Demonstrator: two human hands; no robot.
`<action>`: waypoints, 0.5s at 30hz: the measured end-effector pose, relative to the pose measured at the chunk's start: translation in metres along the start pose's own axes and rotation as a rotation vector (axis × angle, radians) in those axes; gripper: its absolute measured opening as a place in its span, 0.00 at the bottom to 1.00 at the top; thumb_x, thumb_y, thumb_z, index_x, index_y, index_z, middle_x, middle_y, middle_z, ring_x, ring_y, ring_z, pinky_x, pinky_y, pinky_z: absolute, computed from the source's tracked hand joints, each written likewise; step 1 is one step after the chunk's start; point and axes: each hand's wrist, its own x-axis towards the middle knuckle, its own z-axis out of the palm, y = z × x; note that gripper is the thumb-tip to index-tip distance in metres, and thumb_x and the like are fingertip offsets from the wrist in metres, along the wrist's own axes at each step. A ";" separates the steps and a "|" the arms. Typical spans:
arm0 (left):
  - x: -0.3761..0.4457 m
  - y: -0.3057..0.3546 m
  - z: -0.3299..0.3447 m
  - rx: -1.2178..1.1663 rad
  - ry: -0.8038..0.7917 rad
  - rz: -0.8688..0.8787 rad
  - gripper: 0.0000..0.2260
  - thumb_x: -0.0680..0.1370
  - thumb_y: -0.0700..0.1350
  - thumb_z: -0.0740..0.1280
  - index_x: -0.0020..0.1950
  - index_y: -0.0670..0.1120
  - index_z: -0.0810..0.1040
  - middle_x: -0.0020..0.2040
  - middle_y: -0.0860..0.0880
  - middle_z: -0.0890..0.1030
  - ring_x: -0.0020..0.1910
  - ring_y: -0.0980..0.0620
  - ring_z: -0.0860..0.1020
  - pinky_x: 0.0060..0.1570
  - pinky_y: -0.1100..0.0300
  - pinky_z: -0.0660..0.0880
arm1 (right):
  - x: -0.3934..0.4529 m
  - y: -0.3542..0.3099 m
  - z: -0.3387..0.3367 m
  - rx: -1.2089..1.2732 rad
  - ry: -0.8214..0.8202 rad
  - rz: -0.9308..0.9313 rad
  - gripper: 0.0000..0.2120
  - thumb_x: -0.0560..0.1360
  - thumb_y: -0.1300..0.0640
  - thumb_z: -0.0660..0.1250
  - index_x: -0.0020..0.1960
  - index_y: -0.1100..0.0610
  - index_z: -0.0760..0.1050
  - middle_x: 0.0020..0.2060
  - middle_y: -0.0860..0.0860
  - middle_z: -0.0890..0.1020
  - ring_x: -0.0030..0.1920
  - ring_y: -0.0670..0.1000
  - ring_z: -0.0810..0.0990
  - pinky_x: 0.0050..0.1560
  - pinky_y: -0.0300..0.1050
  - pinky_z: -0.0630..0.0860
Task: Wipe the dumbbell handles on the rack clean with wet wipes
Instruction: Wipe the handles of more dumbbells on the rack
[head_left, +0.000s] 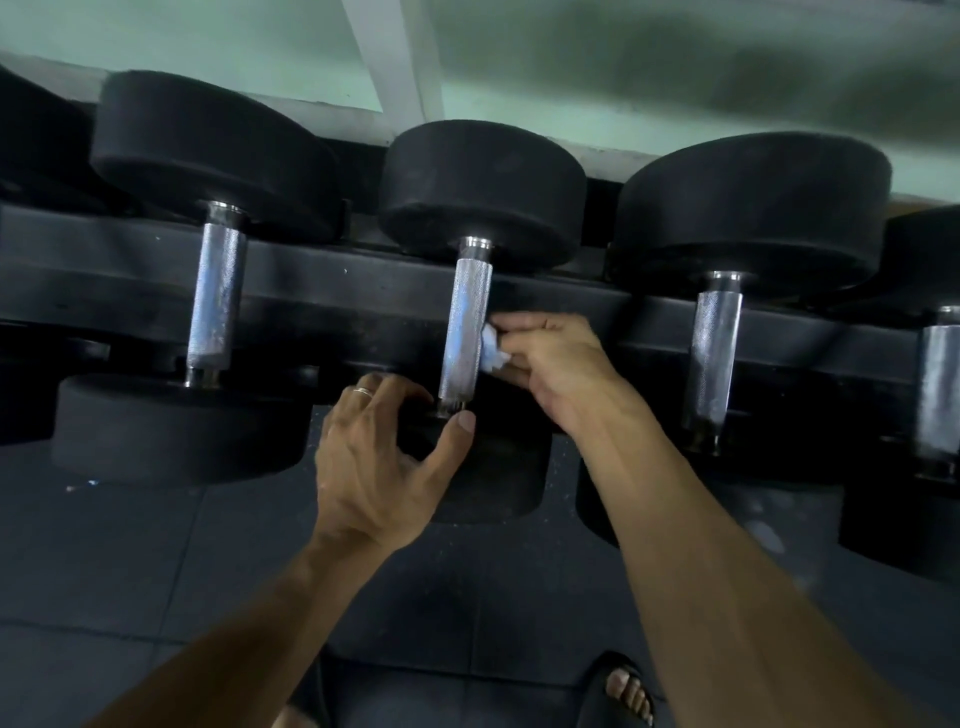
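Right hand (550, 364) presses wet wipe (491, 353) against dumbbell handle (465, 332); left hand (379, 457) steadies it.

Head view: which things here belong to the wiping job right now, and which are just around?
In the job:
middle dumbbell handle
wet wipe, pinched by right hand
left hand, resting on that dumbbell's near head
neighbouring handles
rack

Just around:
floor tiles
sandalled foot
green wall
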 end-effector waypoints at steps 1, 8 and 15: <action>0.000 0.000 0.000 0.003 -0.003 -0.002 0.25 0.72 0.67 0.59 0.47 0.47 0.78 0.45 0.52 0.76 0.47 0.49 0.75 0.47 0.49 0.74 | 0.002 -0.001 0.004 0.057 0.002 -0.005 0.16 0.69 0.78 0.63 0.49 0.63 0.82 0.39 0.59 0.85 0.40 0.55 0.85 0.46 0.47 0.84; -0.001 0.000 -0.001 0.011 0.011 -0.011 0.25 0.71 0.67 0.59 0.47 0.46 0.79 0.45 0.53 0.76 0.47 0.50 0.75 0.49 0.49 0.74 | -0.010 -0.007 0.001 0.200 -0.073 0.146 0.08 0.76 0.65 0.60 0.46 0.64 0.78 0.40 0.60 0.81 0.38 0.55 0.81 0.40 0.45 0.78; -0.001 0.001 0.000 0.026 0.003 -0.028 0.26 0.71 0.67 0.58 0.48 0.46 0.79 0.45 0.52 0.77 0.47 0.49 0.75 0.49 0.49 0.74 | 0.010 -0.007 0.020 0.348 -0.100 0.216 0.27 0.81 0.44 0.51 0.51 0.64 0.78 0.39 0.62 0.78 0.40 0.59 0.80 0.54 0.51 0.74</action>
